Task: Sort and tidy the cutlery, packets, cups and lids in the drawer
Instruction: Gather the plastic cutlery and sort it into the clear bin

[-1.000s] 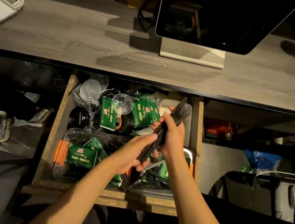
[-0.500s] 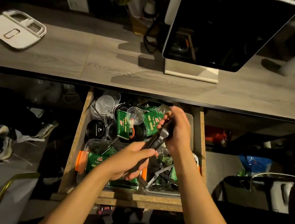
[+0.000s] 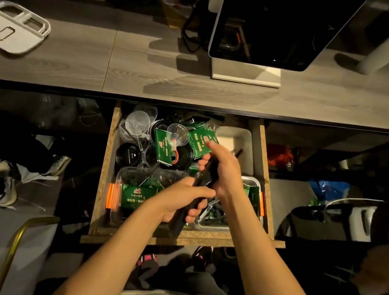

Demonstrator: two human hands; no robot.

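A wooden drawer (image 3: pixel 104 183) stands pulled out below the desk. Both hands hold a bundle of black plastic cutlery (image 3: pixel 205 175) over its middle. My left hand (image 3: pixel 184 201) grips the lower end; my right hand (image 3: pixel 223 169) grips the upper end. Green packets (image 3: pixel 166 148) lie among clear cups (image 3: pixel 138 121) and black lids (image 3: pixel 128 156) at the back. A clear container with orange clips (image 3: pixel 112 196) holds more green packets at the front left. A metal tray (image 3: pixel 253 183) with cutlery sits at the front right, and a white bin (image 3: pixel 239 139) at the back right.
A grey wooden desk (image 3: pixel 124 65) runs above the drawer, carrying a dark monitor (image 3: pixel 275 23) on a white base and a white lid (image 3: pixel 9 27) at the left. Shoes and clothes (image 3: pixel 10 167) lie on the floor to the left. A chair (image 3: pixel 357 222) stands to the right.
The camera has tilted and the drawer appears lower in view. Both hands keep their grip on the black cutlery bundle, which has shifted slightly toward the drawer's front.
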